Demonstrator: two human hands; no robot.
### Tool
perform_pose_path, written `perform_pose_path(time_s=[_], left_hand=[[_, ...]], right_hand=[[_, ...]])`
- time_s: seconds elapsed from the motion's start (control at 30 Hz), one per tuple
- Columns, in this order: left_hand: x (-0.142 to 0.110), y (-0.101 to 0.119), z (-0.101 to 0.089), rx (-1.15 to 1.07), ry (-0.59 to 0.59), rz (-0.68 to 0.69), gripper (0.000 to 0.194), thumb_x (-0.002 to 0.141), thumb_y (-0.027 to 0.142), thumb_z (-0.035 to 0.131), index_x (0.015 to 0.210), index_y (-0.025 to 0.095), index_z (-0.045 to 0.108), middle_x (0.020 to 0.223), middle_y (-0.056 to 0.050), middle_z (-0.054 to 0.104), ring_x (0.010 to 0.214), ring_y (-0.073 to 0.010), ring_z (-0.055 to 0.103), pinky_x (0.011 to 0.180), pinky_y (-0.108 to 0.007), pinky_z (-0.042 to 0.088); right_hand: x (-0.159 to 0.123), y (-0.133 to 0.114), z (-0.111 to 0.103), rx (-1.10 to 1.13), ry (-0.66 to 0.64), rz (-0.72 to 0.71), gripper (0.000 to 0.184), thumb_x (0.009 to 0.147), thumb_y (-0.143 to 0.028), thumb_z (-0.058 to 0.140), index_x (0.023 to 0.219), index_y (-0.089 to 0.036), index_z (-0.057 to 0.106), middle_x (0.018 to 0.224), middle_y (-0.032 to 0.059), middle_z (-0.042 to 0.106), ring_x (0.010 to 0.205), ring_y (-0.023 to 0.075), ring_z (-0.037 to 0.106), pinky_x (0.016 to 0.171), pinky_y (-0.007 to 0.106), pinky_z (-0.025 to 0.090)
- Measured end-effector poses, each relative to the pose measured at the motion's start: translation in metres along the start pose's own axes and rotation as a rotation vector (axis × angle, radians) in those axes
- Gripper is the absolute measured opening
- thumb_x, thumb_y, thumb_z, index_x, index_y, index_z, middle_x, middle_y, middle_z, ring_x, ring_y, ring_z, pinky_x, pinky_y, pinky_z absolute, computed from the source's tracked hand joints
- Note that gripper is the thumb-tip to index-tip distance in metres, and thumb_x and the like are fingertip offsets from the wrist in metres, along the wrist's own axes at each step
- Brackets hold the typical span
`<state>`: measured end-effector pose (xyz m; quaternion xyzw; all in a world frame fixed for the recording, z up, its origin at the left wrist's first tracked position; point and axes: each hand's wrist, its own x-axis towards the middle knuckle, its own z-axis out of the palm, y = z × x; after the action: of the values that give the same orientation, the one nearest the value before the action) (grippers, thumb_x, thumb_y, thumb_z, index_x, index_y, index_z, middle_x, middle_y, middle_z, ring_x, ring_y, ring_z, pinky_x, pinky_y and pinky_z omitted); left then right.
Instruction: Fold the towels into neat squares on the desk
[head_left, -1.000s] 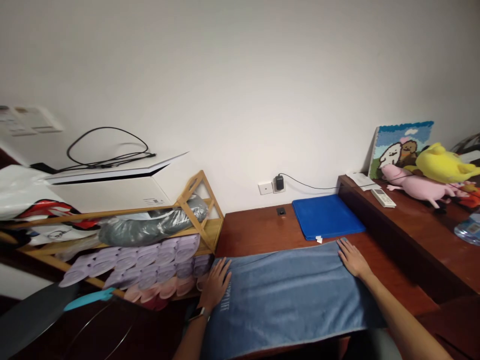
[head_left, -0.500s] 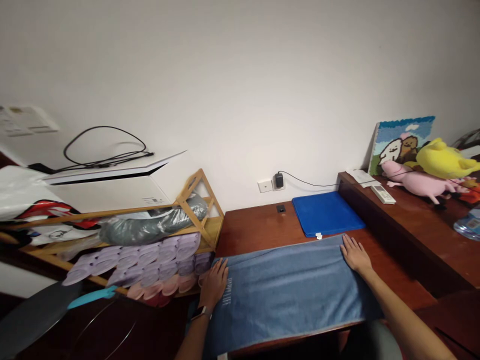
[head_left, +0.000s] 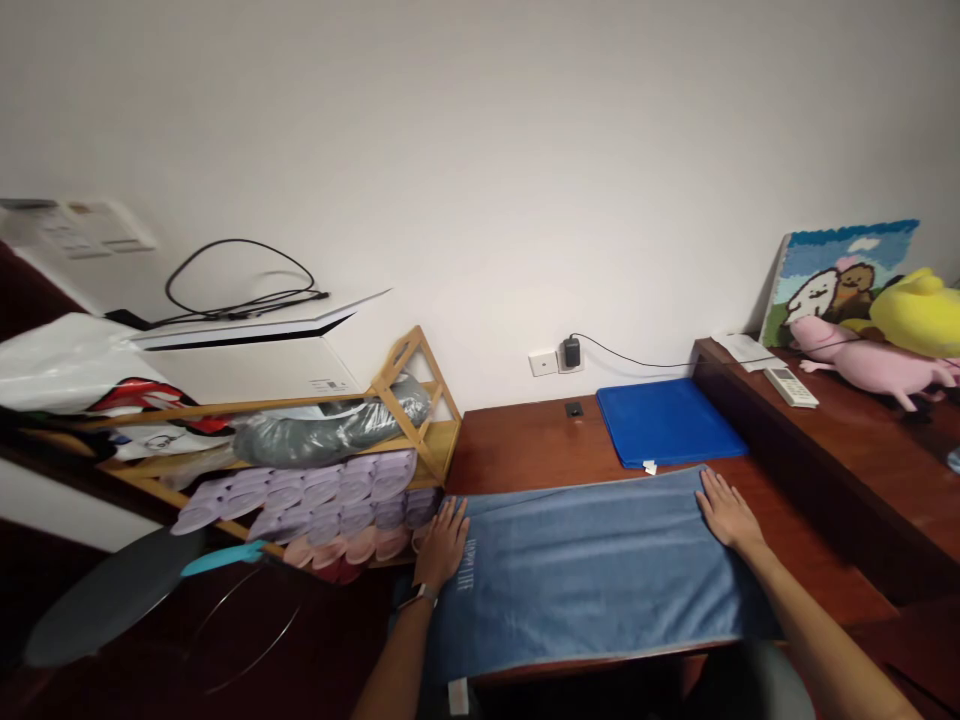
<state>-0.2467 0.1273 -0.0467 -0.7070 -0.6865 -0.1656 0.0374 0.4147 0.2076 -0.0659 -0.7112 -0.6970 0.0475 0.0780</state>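
A blue-grey towel (head_left: 585, 570) lies spread over the wooden desk, its near edge hanging past the desk's front. White lettering runs along its left end, and a white tag shows at the lower left corner. My left hand (head_left: 442, 548) rests flat on the towel's left end, fingers stretched toward the far corner. At the far right corner, my right hand (head_left: 729, 510) is laid flat with its fingers spread. Just beyond the towel is a bright blue flat mat (head_left: 671, 422) with a small white tag.
Left of the desk stands a wooden rack (head_left: 420, 400) with purple and pink slippers (head_left: 352, 490) and a white box (head_left: 247, 365). A raised ledge on the right bears a remote control (head_left: 790, 387), a pink plush toy (head_left: 870, 362) and a picture. A charger (head_left: 571, 351) is plugged into the wall.
The view has turned slightly left, so everything sits farther right. Both hands stay flat on the towel in about the same places, and the towel looks nearly the same.
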Motion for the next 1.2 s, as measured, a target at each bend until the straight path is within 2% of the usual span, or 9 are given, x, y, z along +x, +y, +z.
perform_pose_path(time_s=[0.13,0.23,0.33,0.47,0.57,0.67,0.93,1.07,1.2], left_hand=[[-0.009,-0.004,-0.020,-0.016,0.016,-0.053,0.055,0.106,0.040,0.029,0.148,0.016,0.056,0.155,-0.014,0.056,0.147,-0.0273,0.047,0.120,-0.051,0.041],[-0.035,0.007,-0.044,-0.033,0.086,-0.056,0.054,0.107,0.038,0.029,0.150,0.017,0.053,0.156,-0.014,0.055,0.148,-0.0268,0.046,0.121,-0.053,0.040],[-0.075,0.036,-0.059,-0.009,0.089,0.032,0.052,0.108,0.037,0.033,0.156,0.023,0.047,0.163,-0.008,0.048,0.152,-0.0256,0.040,0.124,-0.052,0.037],[-0.120,0.068,-0.059,0.052,-0.022,0.161,0.053,0.106,0.040,0.042,0.158,0.034,0.041,0.167,-0.003,0.041,0.152,-0.0297,0.040,0.120,-0.054,0.042],[-0.134,0.068,-0.055,0.088,-0.056,0.183,0.053,0.106,0.042,0.043,0.158,0.035,0.042,0.163,-0.004,0.047,0.148,-0.0297,0.046,0.116,-0.054,0.046],[-0.134,0.061,-0.054,0.091,-0.063,0.197,0.053,0.106,0.042,0.043,0.158,0.036,0.041,0.163,-0.003,0.047,0.147,-0.0274,0.048,0.117,-0.052,0.045],[-0.126,0.059,-0.055,0.041,0.039,0.199,0.048,0.104,0.044,0.043,0.148,0.029,0.057,0.154,-0.005,0.059,0.141,-0.0283,0.055,0.112,-0.050,0.051],[-0.112,0.078,-0.063,-0.046,0.156,0.180,0.044,0.103,0.045,0.042,0.131,0.025,0.070,0.135,-0.008,0.072,0.126,-0.0265,0.066,0.107,-0.046,0.056],[-0.086,0.165,-0.078,-0.136,0.219,0.273,0.037,0.104,0.035,0.042,0.121,0.024,0.073,0.113,-0.009,0.077,0.106,-0.0247,0.073,0.094,-0.042,0.060]], right_hand=[[0.003,0.011,-0.010,0.033,-0.011,0.005,0.075,0.101,-0.048,0.017,0.162,-0.008,0.035,0.167,0.0122,0.035,0.156,0.0296,0.029,0.126,0.051,0.028],[-0.012,0.000,-0.021,0.092,0.159,-0.052,0.074,0.102,-0.049,0.017,0.160,-0.006,0.038,0.164,0.0162,0.041,0.154,0.0332,0.033,0.124,0.055,0.031],[-0.056,-0.046,-0.022,0.170,0.347,-0.195,0.068,0.106,-0.048,0.021,0.161,-0.011,0.038,0.161,0.0151,0.045,0.153,0.0335,0.035,0.125,0.057,0.029],[-0.128,-0.131,-0.007,0.227,0.187,-0.468,0.063,0.107,-0.049,0.032,0.165,-0.025,0.030,0.164,0.0058,0.042,0.153,0.0274,0.037,0.126,0.051,0.031],[-0.152,-0.153,0.006,0.214,0.098,-0.513,0.063,0.107,-0.051,0.034,0.165,-0.026,0.028,0.165,0.0046,0.040,0.153,0.0259,0.036,0.125,0.050,0.034],[-0.151,-0.118,0.011,0.163,0.071,-0.413,0.063,0.106,-0.054,0.033,0.163,-0.026,0.034,0.165,0.0044,0.040,0.154,0.0271,0.035,0.125,0.052,0.033],[-0.139,0.049,-0.004,0.202,0.092,-0.070,0.070,0.098,-0.058,0.029,0.151,-0.019,0.054,0.159,0.0101,0.050,0.152,0.0317,0.039,0.123,0.056,0.033],[-0.106,0.069,-0.031,0.392,0.170,-0.018,0.064,0.096,-0.055,0.032,0.134,-0.018,0.069,0.144,0.0138,0.065,0.138,0.0297,0.056,0.120,0.049,0.040],[-0.040,0.056,-0.063,0.505,0.177,0.180,0.055,0.095,-0.042,0.034,0.125,-0.017,0.073,0.133,0.0154,0.071,0.127,0.0267,0.063,0.113,0.042,0.046]])
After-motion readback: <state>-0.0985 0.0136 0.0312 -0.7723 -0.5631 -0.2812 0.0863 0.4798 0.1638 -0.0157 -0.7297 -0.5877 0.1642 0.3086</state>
